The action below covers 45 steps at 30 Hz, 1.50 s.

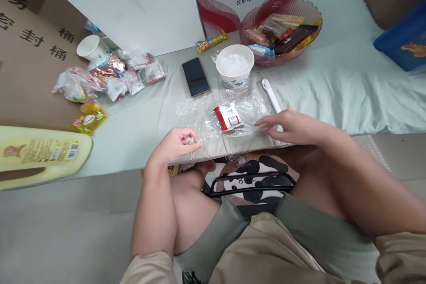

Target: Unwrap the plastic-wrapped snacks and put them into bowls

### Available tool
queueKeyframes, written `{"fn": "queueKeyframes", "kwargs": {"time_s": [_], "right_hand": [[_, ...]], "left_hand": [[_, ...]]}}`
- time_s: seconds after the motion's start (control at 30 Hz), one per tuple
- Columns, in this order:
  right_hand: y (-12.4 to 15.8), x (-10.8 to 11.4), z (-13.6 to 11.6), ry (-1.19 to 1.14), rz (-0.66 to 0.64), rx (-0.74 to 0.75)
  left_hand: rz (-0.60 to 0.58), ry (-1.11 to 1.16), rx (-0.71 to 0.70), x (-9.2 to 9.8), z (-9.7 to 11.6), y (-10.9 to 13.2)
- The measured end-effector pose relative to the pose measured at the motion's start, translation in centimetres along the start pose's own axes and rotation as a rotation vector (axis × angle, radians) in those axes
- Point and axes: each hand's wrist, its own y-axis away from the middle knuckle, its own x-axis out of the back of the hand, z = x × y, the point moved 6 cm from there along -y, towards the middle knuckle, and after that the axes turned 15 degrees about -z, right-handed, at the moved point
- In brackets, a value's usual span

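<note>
A small red-and-white packet (pixel 229 116) lies on clear plastic film (pixel 254 103) spread over the cloth-covered table. My left hand (pixel 176 144) hovers at the front edge, left of the packet, fingers loosely curled and the thumb apart from them. Film is close to its fingertips, but I see no firm grip on it. To the packet's right, my right hand (pixel 288 125) is stretched out with fingers apart, holding nothing. It partly covers the lower end of a white, slim tool (pixel 271 95). Behind the packet stands a white paper bowl (pixel 234 73) with clear plastic inside.
A black phone (pixel 195 77) lies left of the bowl. A pink glass bowl (pixel 282 55) of wrapped snacks stands behind, near a yellow snack stick (pixel 212 41). Bagged snacks (pixel 109 75), a paper cup (pixel 90 47) and a yellow jug (pixel 43 153) occupy the left. Boxes (pixel 133 13) line the back.
</note>
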Motion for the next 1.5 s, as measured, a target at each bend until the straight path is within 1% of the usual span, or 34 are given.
{"fn": "queueKeyframes", "kwargs": {"time_s": [0.03,0.07,0.1,0.13,0.17,0.2,0.23,0.27,0.3,0.33,0.37,0.43,0.47,0.5,0.57,0.6,0.63,0.7,0.8,0.87,0.93,1.0,1.07,1.1,1.17,1.2,1.27,1.33,1.37,1.4,1.43,1.47,1.5], "right_hand": [[0.2,-0.1,-0.1,-0.016,-0.036,0.025],[0.4,0.0,-0.3,-0.034,-0.038,0.052],[0.6,0.4,-0.5,-0.051,0.004,0.072],[0.9,1.0,-0.6,-0.065,0.092,0.078],[1.2,1.8,-0.6,-0.072,0.219,0.066],[1.4,2.6,-0.7,-0.073,0.361,0.038],[1.6,3.2,-0.7,-0.069,0.492,0.002],[1.4,3.5,-0.9,-0.06,0.583,-0.028],[0.9,3.4,-1.2,-0.051,0.625,-0.042],[0.0,3.1,-1.6,-0.041,0.62,-0.04],[-1.3,2.6,-2.2,-0.028,0.585,-0.031],[-3.9,1.2,-3.3,0.018,0.497,-0.033],[-5.1,0.5,-3.8,0.054,0.463,-0.055],[-6.1,-0.2,-4.2,0.098,0.435,-0.087],[-7.7,-1.4,-4.7,0.188,0.373,-0.155],[-8.2,-1.9,-4.8,0.224,0.344,-0.182],[-8.5,-2.2,-4.7,0.245,0.324,-0.199],[-8.5,-2.3,-4.2,0.228,0.33,-0.194],[-7.8,-1.7,-3.1,0.045,0.372,-0.087],[-7.2,-1.3,-2.3,-0.119,0.369,-0.003],[-6.2,-1.0,-1.8,-0.252,0.375,0.05],[-4.8,-0.4,-1.5,-0.305,0.458,0.052],[-3.0,1.0,-1.1,-0.258,0.61,0.001],[-2.1,2.0,-0.9,-0.197,0.692,-0.033],[-0.7,4.9,-0.3,-0.034,0.801,-0.084],[-0.3,6.9,0.2,0.051,0.824,-0.097],[0.0,11.4,1.7,0.213,0.812,-0.108],[0.2,16.0,3.7,0.305,0.814,-0.177],[0.2,17.7,4.6,0.345,0.791,-0.223],[0.1,18.8,5.1,0.383,0.774,-0.266],[0.0,19.1,5.1,0.416,0.765,-0.293],[-0.3,18.6,4.6,0.444,0.759,-0.289],[-0.7,17.1,3.7,0.461,0.75,-0.253]], "left_hand": [[-0.128,-0.006,0.057,-0.5,-0.3,0.1],[-0.255,0.0,0.098,-1.0,-0.6,0.3],[-0.358,0.022,0.125,-1.4,-0.8,0.5],[-0.422,0.058,0.136,-1.6,-1.0,0.7],[-0.434,0.104,0.125,-1.6,-1.1,0.8],[-0.394,0.161,0.084,-1.3,-1.0,0.7],[-0.315,0.227,0.015,-0.9,-0.8,0.4],[-0.223,0.292,-0.065,-0.6,-0.5,0.0],[-0.123,0.341,-0.14,-0.3,-0.2,-0.5],[-0.021,0.37,-0.217,-0.1,0.2,-1.2],[0.073,0.354,-0.242,-0.1,0.6,-2.0],[0.29,0.166,-0.255,-0.3,1.6,-3.7],[0.369,0.066,-0.279,-0.4,2.2,-4.4],[0.412,-0.027,-0.309,-0.6,2.9,-5.2],[0.456,-0.155,-0.323,-0.8,3.4,-6.4],[0.462,-0.185,-0.311,-0.7,3.3,-6.9],[0.465,-0.194,-0.285,-0.5,3.0,-7.2],[0.461,-0.175,-0.23,-0.1,2.1,-7.5],[0.432,-0.15,-0.186,0.1,1.2,-7.6],[0.415,-0.157,-0.182,0.0,1.1,-7.7],[0.414,-0.177,-0.188,-0.3,1.2,-7.8],[0.413,-0.211,-0.208,-0.5,1.4,-7.9],[0.412,-0.246,-0.232,-0.7,1.6,-7.9],[0.413,-0.258,-0.245,-0.8,1.7,-7.9],[0.419,-0.267,-0.266,-0.8,1.8,-7.9],[0.421,-0.267,-0.269,-0.8,1.8,-7.8],[0.417,-0.268,-0.256,-0.7,1.8,-7.9],[0.403,-0.271,-0.232,-0.5,1.9,-8.0],[0.396,-0.273,-0.222,-0.5,1.9,-8.0],[0.39,-0.273,-0.216,-0.5,2.0,-8.0],[0.387,-0.27,-0.215,-0.5,2.1,-8.0],[0.386,-0.265,-0.217,-0.5,2.2,-7.9],[0.388,-0.257,-0.222,-0.5,2.3,-7.9]]}}
